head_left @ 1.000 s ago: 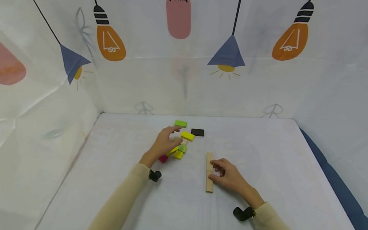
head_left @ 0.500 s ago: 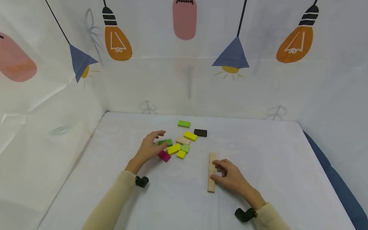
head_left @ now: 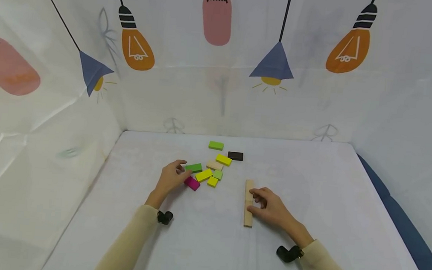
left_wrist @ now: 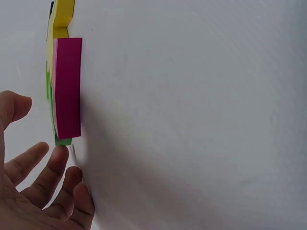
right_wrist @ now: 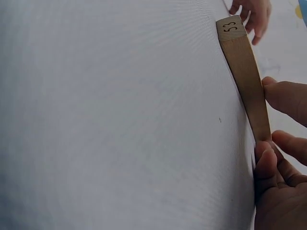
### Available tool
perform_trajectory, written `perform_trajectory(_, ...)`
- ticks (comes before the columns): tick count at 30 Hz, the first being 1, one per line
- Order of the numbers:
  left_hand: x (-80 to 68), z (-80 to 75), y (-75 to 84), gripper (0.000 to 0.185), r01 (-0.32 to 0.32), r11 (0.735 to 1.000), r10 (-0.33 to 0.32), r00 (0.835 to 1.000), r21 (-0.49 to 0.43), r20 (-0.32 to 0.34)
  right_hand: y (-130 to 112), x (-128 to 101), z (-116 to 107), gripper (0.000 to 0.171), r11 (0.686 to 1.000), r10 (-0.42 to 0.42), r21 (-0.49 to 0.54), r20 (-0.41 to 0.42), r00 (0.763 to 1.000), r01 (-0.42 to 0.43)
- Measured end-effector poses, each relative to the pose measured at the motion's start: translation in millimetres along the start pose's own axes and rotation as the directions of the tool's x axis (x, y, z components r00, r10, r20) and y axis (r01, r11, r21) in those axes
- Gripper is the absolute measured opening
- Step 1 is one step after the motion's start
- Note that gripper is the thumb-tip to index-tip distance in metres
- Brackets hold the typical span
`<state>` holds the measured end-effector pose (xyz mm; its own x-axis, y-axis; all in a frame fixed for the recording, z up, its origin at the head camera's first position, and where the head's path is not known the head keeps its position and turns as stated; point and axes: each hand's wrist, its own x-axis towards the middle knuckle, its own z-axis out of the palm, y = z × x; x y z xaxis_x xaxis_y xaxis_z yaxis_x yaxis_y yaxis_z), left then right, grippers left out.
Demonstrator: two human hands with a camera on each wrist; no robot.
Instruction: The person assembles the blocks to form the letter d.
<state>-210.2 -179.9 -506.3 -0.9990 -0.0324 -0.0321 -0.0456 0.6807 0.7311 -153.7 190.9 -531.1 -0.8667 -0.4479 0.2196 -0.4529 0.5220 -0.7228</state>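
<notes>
Two plain wooden blocks [head_left: 247, 217] lie end to end in a line on the white table. My right hand [head_left: 270, 205] is at their right side, thumb and fingertips touching the row near its middle. The right wrist view shows the number 53 on the near end of one wooden block [right_wrist: 244, 76]. My left hand [head_left: 170, 177] hovers with loosely bent fingers at the left end of the coloured pile. Its fingertips are right by a green block [head_left: 194, 167] and a magenta block [head_left: 192, 183], gripping neither.
Beside those two lie a yellow block [head_left: 204, 175], a smaller yellow one, a light green block [head_left: 217, 174] and a beige block [head_left: 215, 165]. Farther back are another yellow block [head_left: 223, 159], a black block [head_left: 235, 155] and a light green block [head_left: 216, 145]. Patterned cloth walls surround the table.
My left hand has drawn back leftward from above the pile, uncovering the green, beige and magenta blocks, then lowered slightly beside them. The right hand has stayed at the wooden row.
</notes>
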Motion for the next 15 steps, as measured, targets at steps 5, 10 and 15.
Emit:
perform_trajectory(5, 1.9, 3.0, 1.7, 0.053, 0.003, 1.0, -0.003, 1.0, 0.004, 0.005, 0, 0, 2, 0.051, 1.0, -0.005, 0.007, -0.005, 1.0, 0.005)
perform_trajectory(10, 4.5, 5.3, 7.8, 0.053, -0.01, 1.0, 0.01, 1.0, 0.011, 0.016, 0, 0, 1, 0.051, 1.0, 0.004, 0.004, -0.003, 1.0, -0.004)
perform_trajectory(15, 9.7, 10.3, 16.5, 0.053, -0.01, 1.0, 0.009, 0.999, 0.02, 0.034, -3, -1, 0, 0.05, 1.0, 0.021, 0.0, -0.005, 1.0, -0.021)
